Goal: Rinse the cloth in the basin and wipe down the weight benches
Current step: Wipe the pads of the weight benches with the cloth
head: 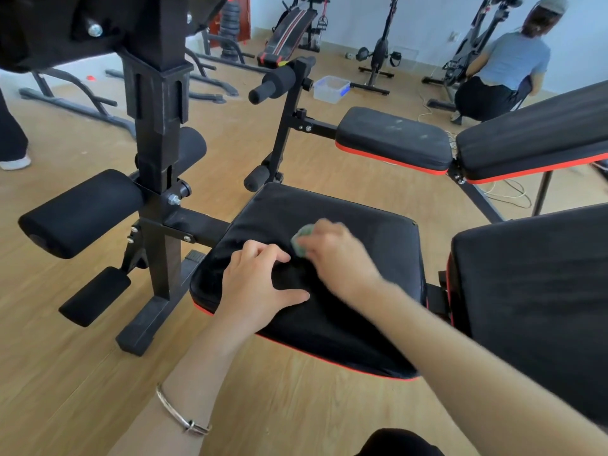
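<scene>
Small bunched green cloth [301, 240] on black, red-trimmed bench seat [388, 238]; clear plastic basin [330, 89] well beyond.

Bright, even daylight fills the room, with soft shadows. The right hand [332, 251] at centre is motion-blurred. Lines bow toward the frame edges.

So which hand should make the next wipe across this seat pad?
The right hand: it grips the green cloth on the black seat pad. The left hand holds nothing and rests on the pad's left part, so it probably serves better as a brace.
</scene>
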